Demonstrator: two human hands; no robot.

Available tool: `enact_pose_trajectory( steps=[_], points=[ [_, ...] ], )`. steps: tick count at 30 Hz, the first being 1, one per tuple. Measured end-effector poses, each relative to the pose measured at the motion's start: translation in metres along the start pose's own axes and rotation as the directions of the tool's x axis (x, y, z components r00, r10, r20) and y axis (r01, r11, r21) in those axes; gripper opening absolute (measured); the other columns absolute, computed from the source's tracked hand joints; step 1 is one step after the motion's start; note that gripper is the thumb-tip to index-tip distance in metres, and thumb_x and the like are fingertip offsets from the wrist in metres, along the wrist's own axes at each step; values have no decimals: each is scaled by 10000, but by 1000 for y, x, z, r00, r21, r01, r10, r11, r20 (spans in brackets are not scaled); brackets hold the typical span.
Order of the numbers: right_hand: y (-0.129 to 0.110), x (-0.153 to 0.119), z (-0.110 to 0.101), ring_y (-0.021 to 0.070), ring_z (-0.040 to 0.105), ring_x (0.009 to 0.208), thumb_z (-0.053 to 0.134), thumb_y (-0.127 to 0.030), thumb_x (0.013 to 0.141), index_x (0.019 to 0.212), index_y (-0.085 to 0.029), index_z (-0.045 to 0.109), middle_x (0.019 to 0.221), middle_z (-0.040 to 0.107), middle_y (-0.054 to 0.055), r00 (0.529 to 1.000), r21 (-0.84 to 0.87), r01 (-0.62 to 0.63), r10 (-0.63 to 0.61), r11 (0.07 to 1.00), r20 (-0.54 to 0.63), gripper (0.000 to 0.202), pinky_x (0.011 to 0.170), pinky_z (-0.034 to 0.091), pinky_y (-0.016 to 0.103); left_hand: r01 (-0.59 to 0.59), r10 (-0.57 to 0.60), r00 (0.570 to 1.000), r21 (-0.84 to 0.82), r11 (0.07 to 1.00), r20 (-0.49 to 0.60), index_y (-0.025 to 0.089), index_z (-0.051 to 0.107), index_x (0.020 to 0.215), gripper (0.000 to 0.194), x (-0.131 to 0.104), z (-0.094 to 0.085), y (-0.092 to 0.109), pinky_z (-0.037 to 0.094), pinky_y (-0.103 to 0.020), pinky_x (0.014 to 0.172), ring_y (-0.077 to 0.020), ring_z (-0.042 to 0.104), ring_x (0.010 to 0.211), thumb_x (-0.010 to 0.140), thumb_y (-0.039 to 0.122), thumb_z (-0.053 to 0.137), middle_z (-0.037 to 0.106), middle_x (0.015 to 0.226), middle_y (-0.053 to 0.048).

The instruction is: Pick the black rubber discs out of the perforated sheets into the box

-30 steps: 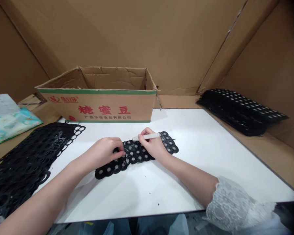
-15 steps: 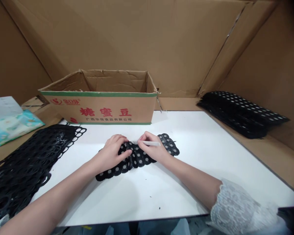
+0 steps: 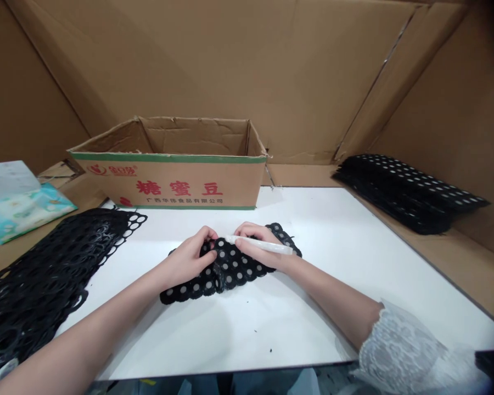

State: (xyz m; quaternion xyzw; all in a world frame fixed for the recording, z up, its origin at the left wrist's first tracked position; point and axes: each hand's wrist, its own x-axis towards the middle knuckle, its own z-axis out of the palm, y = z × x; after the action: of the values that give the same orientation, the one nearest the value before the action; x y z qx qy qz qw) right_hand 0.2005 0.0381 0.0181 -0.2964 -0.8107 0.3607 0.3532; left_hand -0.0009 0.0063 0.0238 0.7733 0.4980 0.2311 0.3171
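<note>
white pen [image 3: 267, 246] has tipped back over dotted black mat [image 3: 236, 264]

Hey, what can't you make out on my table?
All in head view:
Cardboard box: floor hidden by its front wall.
White pen-like tool: tip too small to tell.
Black dotted strip: partly covered by left hand and right hand.
Black ring mesh: cut off by the picture's left edge.

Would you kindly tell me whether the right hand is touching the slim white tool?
Touching: the head view shows the right hand gripping the slim white tool, which lies across it.
</note>
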Motion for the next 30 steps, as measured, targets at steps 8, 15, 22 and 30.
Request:
enact_pose_trajectory(
  steps=[8, 15, 22, 30],
  points=[
    [0, 2, 1, 114, 500, 703, 437, -197, 752, 478, -161, 383, 766, 525, 31, 997, 60, -36, 40, 998, -61, 282, 704, 383, 265, -17, 25, 999, 191, 981, -37, 206, 457, 891, 174, -1, -4, 7, 394, -292, 687, -172, 508, 780, 798, 322, 366, 552, 864, -11],
    [7, 3, 5, 119, 519, 781, 433, -161, 728, 472, -163, 367, 838, 550, 31, 992, -11, -96, 94, 995, -86, 264, 755, 375, 261, -97, 152, 983, 412, 906, -102, 182, 446, 913, 205, 4, -8, -9, 375, -344, 750, -216, 470, 848, 780, 322, 377, 510, 885, -64],
    [7, 4, 8, 121, 502, 787, 426, -193, 761, 499, -169, 417, 751, 556, 20, 991, -73, -85, 77, 994, -111, 264, 752, 375, 259, -82, 110, 991, 310, 947, -72, 187, 425, 905, 179, 5, -6, -9, 377, -305, 688, -185, 489, 772, 804, 316, 351, 533, 859, -41],
    [7, 5, 11, 129, 479, 793, 408, -191, 782, 536, -169, 459, 746, 563, 21, 991, -119, -78, 64, 990, -117, 252, 771, 360, 282, -69, 83, 996, 264, 962, -42, 210, 434, 999, 237, 8, -8, -6, 372, -296, 736, -176, 499, 822, 790, 284, 350, 545, 917, -21]
  ],
)
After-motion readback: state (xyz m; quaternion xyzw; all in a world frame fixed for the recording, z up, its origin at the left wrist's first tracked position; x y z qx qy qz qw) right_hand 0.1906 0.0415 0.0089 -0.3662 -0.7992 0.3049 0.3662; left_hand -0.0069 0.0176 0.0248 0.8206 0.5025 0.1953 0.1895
